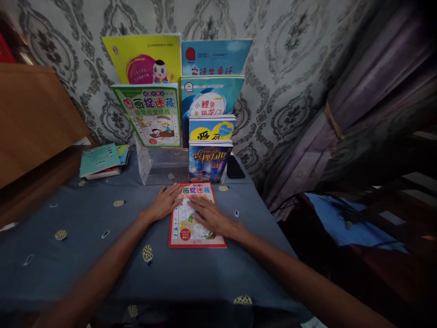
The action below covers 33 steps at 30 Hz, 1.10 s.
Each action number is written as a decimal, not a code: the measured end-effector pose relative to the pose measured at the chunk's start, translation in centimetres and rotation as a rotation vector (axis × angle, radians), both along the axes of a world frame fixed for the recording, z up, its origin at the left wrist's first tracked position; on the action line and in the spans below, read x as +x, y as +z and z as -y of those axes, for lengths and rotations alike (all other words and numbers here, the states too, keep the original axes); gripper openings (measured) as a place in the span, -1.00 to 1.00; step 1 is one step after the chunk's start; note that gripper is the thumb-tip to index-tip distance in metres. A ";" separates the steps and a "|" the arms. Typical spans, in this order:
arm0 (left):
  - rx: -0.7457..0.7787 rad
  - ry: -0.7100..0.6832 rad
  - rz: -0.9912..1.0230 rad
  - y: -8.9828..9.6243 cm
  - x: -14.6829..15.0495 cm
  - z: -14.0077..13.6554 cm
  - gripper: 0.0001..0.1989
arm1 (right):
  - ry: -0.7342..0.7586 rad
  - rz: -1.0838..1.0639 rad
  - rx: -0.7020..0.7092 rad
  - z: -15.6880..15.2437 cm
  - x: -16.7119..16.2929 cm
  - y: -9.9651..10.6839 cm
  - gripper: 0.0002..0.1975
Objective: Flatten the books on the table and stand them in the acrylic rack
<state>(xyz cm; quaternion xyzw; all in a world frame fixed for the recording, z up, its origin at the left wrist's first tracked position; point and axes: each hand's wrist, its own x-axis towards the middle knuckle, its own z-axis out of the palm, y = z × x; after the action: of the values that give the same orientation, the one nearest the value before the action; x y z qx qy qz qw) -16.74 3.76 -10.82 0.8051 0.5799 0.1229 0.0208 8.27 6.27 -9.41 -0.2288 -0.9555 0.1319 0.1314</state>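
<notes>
A red-bordered picture book (200, 237) lies flat on the table, just in front of a clear tiered book stand (160, 175). My left hand (165, 202) rests on its upper left edge, fingers stretched out. Across the middle of the cover lies my right hand (210, 216), flat with fingers extended. Neither hand grips anything. On the stand, a green picture book (157, 116) leans in front of a yellow book (145, 57). The right column holds a blue book (216, 54), a teal book (211, 98), a yellow-and-blue book (211, 129) and a dark blue book (209, 161).
A small stack of books (100, 161) lies at the left of the table (85, 209). Beside the stand on the right is a black phone (235, 167). A wooden panel (34, 118) rises at far left. A tied curtain (307, 150) hangs at right, near a blue cloth (355, 223).
</notes>
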 end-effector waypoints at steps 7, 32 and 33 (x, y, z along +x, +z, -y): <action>-0.033 0.014 -0.008 0.3 0.2 0.1 -0.43 | -0.387 0.029 0.112 -3.1 0.3 -0.3 -0.47; -0.160 0.328 1.361 0.6 3.3 1.1 -0.46 | -0.407 0.044 0.052 4.4 2.9 -1.7 -0.44; -0.221 0.373 1.559 0.7 3.8 1.4 -0.47 | -0.406 0.052 0.040 4.5 2.9 -1.6 -0.44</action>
<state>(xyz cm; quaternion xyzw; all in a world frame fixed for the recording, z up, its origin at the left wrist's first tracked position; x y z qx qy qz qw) -12.94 2.37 -10.15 0.3711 0.5321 0.5923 0.4779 11.13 1.78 -10.98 -0.4175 -0.8952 0.0779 0.1353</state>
